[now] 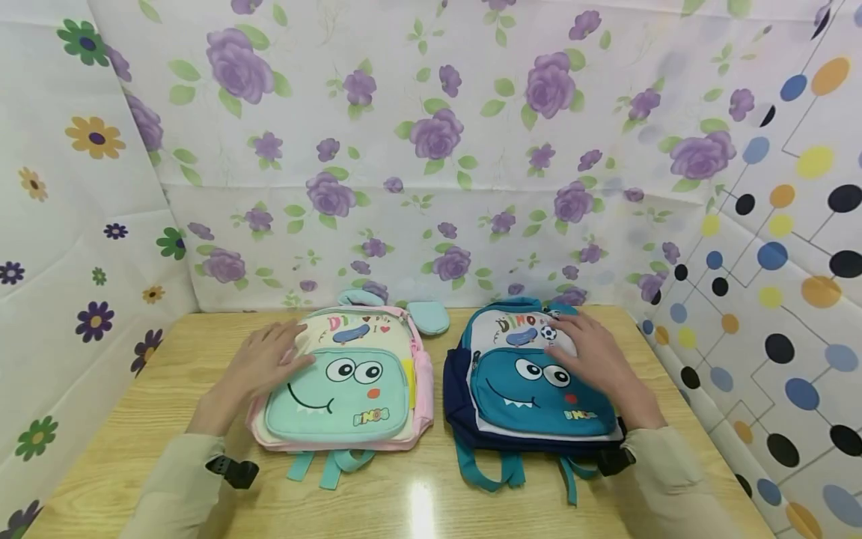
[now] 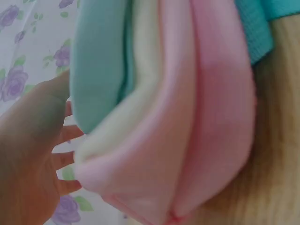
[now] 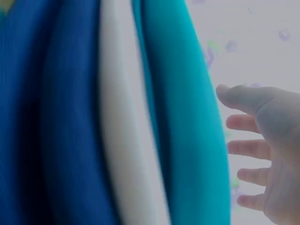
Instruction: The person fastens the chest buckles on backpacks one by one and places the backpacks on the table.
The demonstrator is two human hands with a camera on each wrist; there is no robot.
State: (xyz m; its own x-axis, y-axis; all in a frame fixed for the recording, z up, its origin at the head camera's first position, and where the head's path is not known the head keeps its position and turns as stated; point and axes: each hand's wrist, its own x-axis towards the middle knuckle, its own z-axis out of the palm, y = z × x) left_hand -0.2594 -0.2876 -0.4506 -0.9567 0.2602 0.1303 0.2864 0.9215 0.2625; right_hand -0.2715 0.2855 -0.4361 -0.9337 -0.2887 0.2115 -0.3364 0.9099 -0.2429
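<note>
Two small dinosaur backpacks lie side by side on a wooden table. The mint and pink backpack is on the left, its smiling face upward. My left hand is over its upper left side, fingers spread and thumb toward the middle. On the right lies a teal and navy backpack with a similar face, and my right hand is over its upper right part, fingers extended. In the right wrist view the fingers stand spread beside the teal front pocket. Neither hand grips anything.
A pale mint rounded flap lies at the back between the backpacks. Mint straps and teal straps trail toward the table's front. Patterned cloth stands behind the wooden table, with more cloth at both sides.
</note>
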